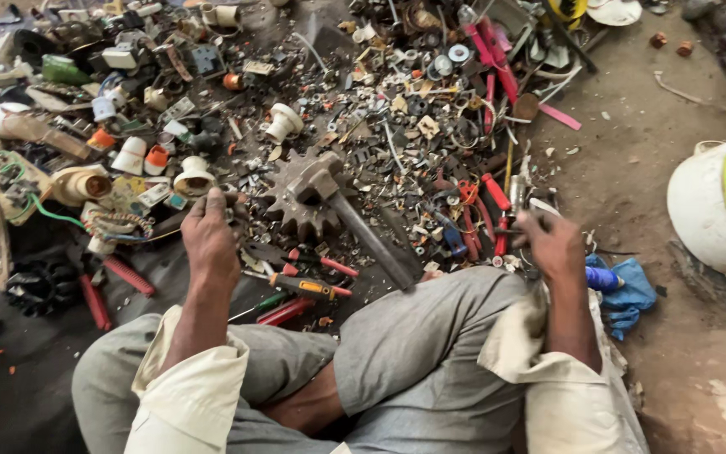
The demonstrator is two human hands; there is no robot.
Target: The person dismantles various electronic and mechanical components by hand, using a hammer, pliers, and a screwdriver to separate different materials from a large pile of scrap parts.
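— Rusty metal first: from the head camera, what sits at the middle of your heap?

— You have a toothed gear (302,200) lying flat on the dark ground sheet (44,353), with a heavy hammer (342,210) resting head-down on it, the handle slanting toward your knee (455,328).

— And your left hand?

— Your left hand (210,235) lies just left of the gear, back up, fingers curled together over some small piece at the gear's edge. That piece is hidden under your knuckles, so you may be pinching it or only touching it; I cannot tell which.

— The right one?

— Your right hand (552,244) is well to the right of the gear, fingers folded around a thin metal tool, probably a rod or driver shaft (516,195), standing up among red-handled pliers (485,214).

— What else lies around the gear?

— Below it, near your left forearm, you have an orange-and-black screwdriver (300,286). Above it spreads a litter of nuts, washers and screws (413,101). Left of it sit white plastic fittings (195,175) and a green-wired board (10,181). Far right of it, past your right hand, a blue cloth (623,294) lies on bare dirt beside a white bucket with a lime-green rim (716,210).
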